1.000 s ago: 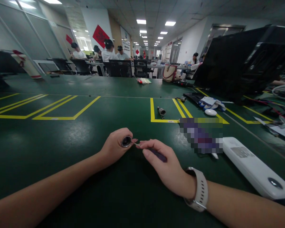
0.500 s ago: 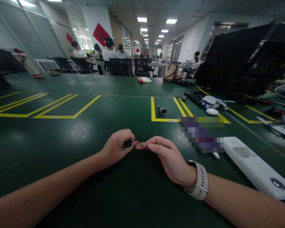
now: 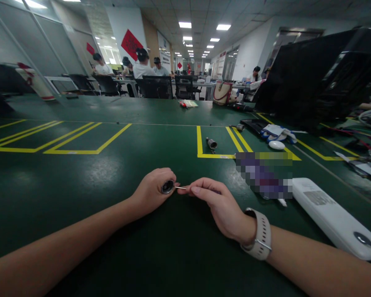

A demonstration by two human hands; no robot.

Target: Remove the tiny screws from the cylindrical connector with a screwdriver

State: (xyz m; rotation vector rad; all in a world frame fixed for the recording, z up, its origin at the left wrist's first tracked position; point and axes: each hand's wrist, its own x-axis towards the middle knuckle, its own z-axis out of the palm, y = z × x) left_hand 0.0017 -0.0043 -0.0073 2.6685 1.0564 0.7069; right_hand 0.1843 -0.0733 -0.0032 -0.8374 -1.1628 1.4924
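Observation:
My left hand (image 3: 151, 187) is closed around a cylindrical metal connector (image 3: 167, 187), its round open end turned toward me and its inside dark. The rest of this part is hidden in the fist. My right hand (image 3: 214, 200), with a pale watch strap at the wrist, pinches a thin metal-shafted tool (image 3: 180, 188), like a small screwdriver. Its handle is mostly covered by the fingers. The shaft points left, its tip at the connector's rim. Farther off, another metal connector (image 3: 211, 143) lies inside a yellow taped box, with tiny pieces beside it.
On the right lie a pixelated purple packet (image 3: 262, 177), a long white device (image 3: 330, 214), a white oval object (image 3: 276, 145) and a glove (image 3: 278, 133). Behind them stands a large black monitor (image 3: 303, 78). A handbag (image 3: 221, 92) sits at the table's far edge; people are seated beyond.
The tool's shaft has drawn back slightly to the right, from across the connector's opening to its rim. The connector's open end has turned a little. Both hands stay nearly in place.

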